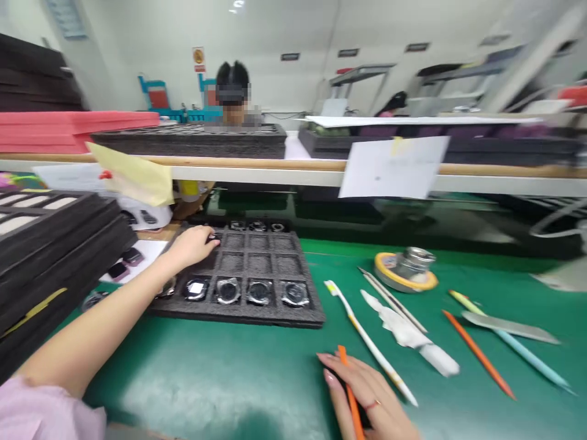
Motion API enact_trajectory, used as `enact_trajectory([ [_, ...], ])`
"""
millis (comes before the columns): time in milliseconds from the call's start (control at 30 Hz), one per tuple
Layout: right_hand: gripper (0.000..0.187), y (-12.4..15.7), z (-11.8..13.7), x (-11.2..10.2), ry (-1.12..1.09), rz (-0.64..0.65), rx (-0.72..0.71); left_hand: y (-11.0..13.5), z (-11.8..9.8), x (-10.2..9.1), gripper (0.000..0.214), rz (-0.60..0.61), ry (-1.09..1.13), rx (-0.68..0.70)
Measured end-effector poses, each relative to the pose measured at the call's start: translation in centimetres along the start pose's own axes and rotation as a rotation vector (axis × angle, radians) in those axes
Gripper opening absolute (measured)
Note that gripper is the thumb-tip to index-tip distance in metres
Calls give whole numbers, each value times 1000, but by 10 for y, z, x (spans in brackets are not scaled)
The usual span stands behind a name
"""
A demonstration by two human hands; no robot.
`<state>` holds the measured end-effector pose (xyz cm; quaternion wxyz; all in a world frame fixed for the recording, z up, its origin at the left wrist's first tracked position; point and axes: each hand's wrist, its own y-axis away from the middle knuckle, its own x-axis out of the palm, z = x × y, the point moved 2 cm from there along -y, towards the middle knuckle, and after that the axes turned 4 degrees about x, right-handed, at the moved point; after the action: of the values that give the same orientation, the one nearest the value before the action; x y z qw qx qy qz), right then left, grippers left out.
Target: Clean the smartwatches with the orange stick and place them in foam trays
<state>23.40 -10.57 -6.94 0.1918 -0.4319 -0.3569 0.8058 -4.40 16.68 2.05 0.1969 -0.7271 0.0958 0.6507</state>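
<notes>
My left hand (191, 244) reaches out over the far left part of a black foam tray (275, 315). Its fingers are curled round a small dark round part (213, 238) at a top-row pocket. The tray's nearest row holds several round watch-like parts in clear wrap (228, 290). My right hand (367, 394) rests flat on the green mat near the front edge, fingers stretched out. An orange stick (352, 400) lies between its fingers.
A stack of black foam trays (50, 244) stands at the left. On the mat (229, 379) to the right lie a white toothbrush (369, 342), crumpled tissue (403, 330), a yellow tape roll (406, 269), and several orange and teal sticks. A person sits beyond the shelf (302, 171).
</notes>
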Motion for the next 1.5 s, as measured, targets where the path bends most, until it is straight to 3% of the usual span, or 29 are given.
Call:
enact_trajectory([
  [100,21,-6,7,0,19,-83,66,-25,2,16,37,-13,12,-44],
  [233,24,-2,10,5,-6,-90,170,-31,16,19,46,-18,94,-103],
  [367,23,-4,16,3,-41,-35,218,-18,19,8,40,-27,201,-129],
  [433,21,-6,18,0,-33,-26,222,-4,7,1,36,-131,299,-131],
  [500,21,-7,18,-1,-20,-19,233,19,-16,-6,36,-260,588,-128],
  [533,23,-7,18,-1,-20,-17,232,33,-31,-6,40,-217,806,-109],
  [600,28,-6,18,0,-44,-4,244,65,-64,-3,49,50,1165,-70],
  [700,38,-9,23,3,-169,21,326,112,-105,6,48,419,1327,-140],
  [733,39,-13,27,3,-216,34,345,123,-114,9,47,473,1376,-151],
  [833,37,-32,38,1,-269,88,273,141,-128,19,50,608,1590,-176],
  [933,41,-54,45,1,-225,174,155,142,-127,29,61,747,1865,-202],
  [1100,57,-79,48,10,-210,360,-49,141,-116,34,56,768,2085,-203],
  [1300,50,-102,49,19,-208,393,-146,142,-115,28,53,766,2192,-238],
  [1400,47,-107,50,20,-186,347,-177,142,-116,26,51,741,2272,-228],
  [1500,41,-105,54,19,-124,205,-291,142,-115,26,49,706,2326,-247],
])
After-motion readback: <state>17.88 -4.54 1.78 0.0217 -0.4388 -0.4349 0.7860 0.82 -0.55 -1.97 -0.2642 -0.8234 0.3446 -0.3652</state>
